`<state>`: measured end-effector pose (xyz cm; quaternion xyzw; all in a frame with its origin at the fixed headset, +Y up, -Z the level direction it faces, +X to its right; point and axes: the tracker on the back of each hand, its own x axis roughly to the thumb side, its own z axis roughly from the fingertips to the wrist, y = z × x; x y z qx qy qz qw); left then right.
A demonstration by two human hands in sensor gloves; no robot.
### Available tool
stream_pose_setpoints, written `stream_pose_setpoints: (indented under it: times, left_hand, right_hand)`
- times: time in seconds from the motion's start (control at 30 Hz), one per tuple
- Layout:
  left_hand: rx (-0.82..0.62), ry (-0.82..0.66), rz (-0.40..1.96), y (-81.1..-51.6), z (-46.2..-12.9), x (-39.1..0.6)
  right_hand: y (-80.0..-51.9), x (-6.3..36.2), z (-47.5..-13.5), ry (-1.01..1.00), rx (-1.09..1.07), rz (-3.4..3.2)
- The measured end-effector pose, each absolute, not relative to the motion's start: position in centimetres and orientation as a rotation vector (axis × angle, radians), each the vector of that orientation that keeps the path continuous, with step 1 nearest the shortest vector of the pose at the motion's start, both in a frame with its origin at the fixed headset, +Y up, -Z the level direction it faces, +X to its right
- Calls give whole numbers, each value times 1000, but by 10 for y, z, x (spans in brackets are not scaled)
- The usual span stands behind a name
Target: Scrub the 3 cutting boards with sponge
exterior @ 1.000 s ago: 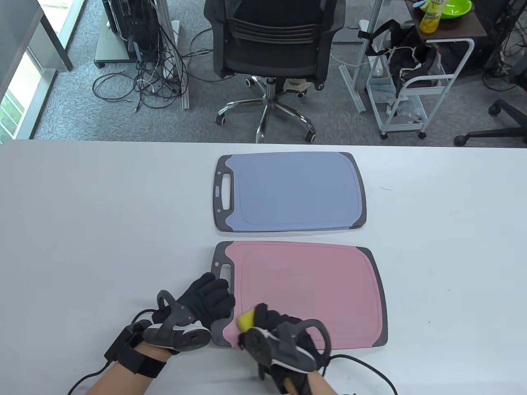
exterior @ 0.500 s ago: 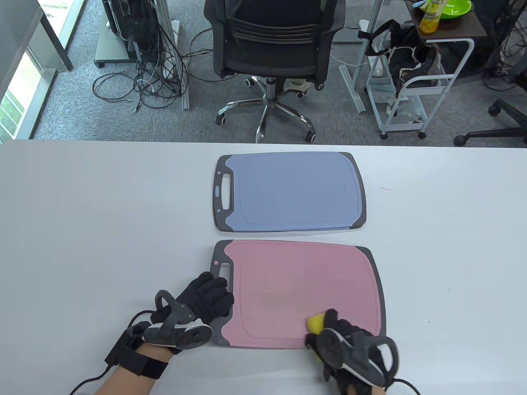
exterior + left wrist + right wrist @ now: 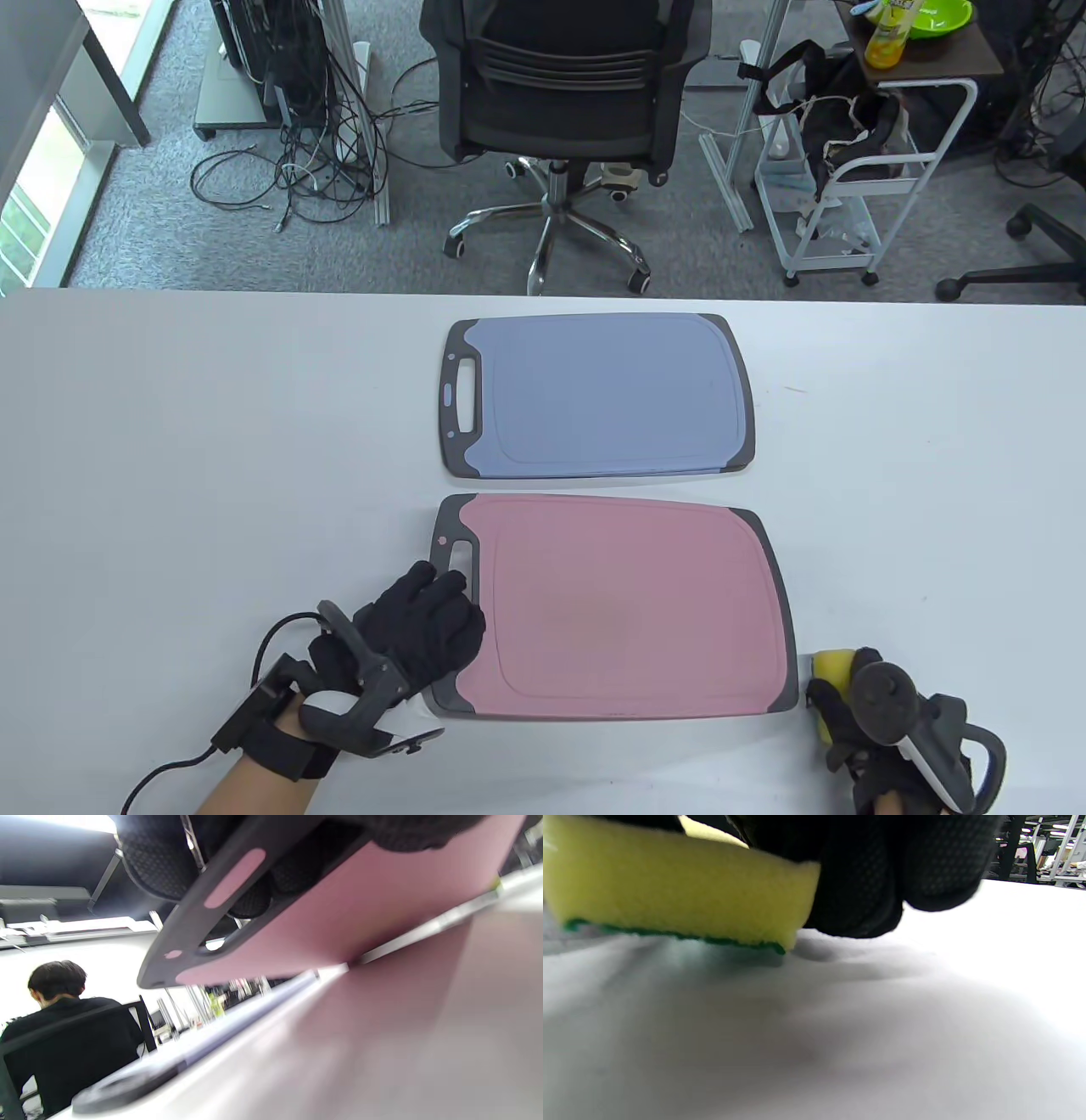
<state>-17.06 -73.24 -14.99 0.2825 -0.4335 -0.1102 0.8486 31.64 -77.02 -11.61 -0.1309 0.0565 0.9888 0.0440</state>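
On table: two boards (image 3: 594,395), one sponge (image 3: 830,669)

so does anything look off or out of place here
Yes, two things. The pink board is tilted: the left hand grips its handle end, and the left wrist view shows that end raised off the table. The sponge, held in the right hand, sits on the table beside the board. Only two boards show.

It looked like an office or lab workspace: a black mesh swivel chair (image 3: 564,85) on chrome casters stood on grey carpet (image 3: 170,229) behind the white table (image 3: 212,424), beside tangled black cables (image 3: 314,170), a white wire trolley (image 3: 857,195), and a dark-topped side table (image 3: 933,47)
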Motion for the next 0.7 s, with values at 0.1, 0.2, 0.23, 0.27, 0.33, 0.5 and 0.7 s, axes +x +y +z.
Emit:
stream_pose_setpoints:
  times: [0.1, 0.2, 0.23, 0.27, 0.33, 0.5, 0.7]
  left_hand:
    - [643, -932, -245, -712, -145, -180]
    - [693, -917, -262, -698, -137, -192]
    - [716, -899, -275, -690, -136, -197]
    - [737, -887, -298, -684, -136, -202]
    - [783, -891, -369, -671, -144, -206]
    - [761, -860, -367, -654, -204, -194]
    - [740, -842, -389, -651, -287, -149]
  right_hand:
    - [-771, 318, -117, 163, -397, 2976]
    - [-771, 321, -118, 184, -400, 2940]
    - [-771, 323, -118, 186, -401, 2925]
    - [-771, 323, -117, 174, -395, 2910]
    - [-770, 323, -117, 158, -382, 2892]
    - [-766, 322, -117, 119, -353, 2874]
    - [-767, 326, -117, 120, -362, 2858]
